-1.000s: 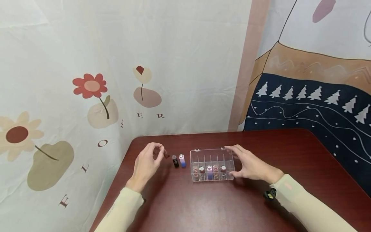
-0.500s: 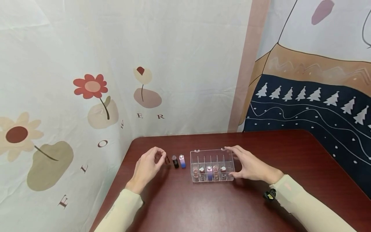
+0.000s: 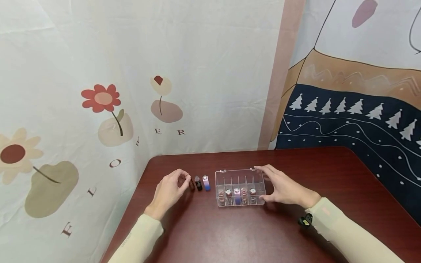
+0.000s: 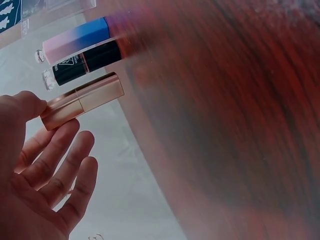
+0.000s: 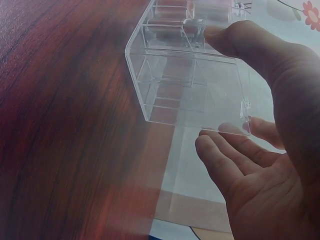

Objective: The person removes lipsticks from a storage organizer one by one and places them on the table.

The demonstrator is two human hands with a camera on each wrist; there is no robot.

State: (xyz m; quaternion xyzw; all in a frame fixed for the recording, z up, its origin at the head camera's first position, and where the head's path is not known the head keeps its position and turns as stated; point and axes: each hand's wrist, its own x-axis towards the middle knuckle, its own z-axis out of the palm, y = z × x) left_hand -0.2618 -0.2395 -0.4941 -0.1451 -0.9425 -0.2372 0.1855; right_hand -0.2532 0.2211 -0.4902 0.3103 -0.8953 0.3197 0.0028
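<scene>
"Lipstick (image 4: 82, 101) in the left hand (image 3: 167, 188), the gold one: what do you get on it?"

"From my seat the head view gives me only a dark sliver beside the fingers. The left wrist view shows me the gold tube and its seam, pinched at the upper end between thumb and fingertips, the outer fingers loosely bent. It is just beside the black lipstick (image 4: 87, 63), a narrow gap between them, with the pink-to-blue lipstick (image 4: 77, 39) beyond. I can't tell whether its base bears on the bench (image 3: 230, 237)."

"And the right hand (image 3: 286, 184)?"

"It spans the right end of the clear divided case (image 5: 220, 95), thumb at the near side, a fingertip at the rear hinge corner. The right wrist view shows me the other fingers by the end panel; I can't tell if they touch it. Only the head view gives me the full row of five tubes (image 3: 237, 196) in the front compartments."

"Against a second ago?"

"The left hand has come lower and closer to the black lipstick; its tube was raised and tilted, and now lines up with the other two. The right hand's grip looks unchanged."
</scene>
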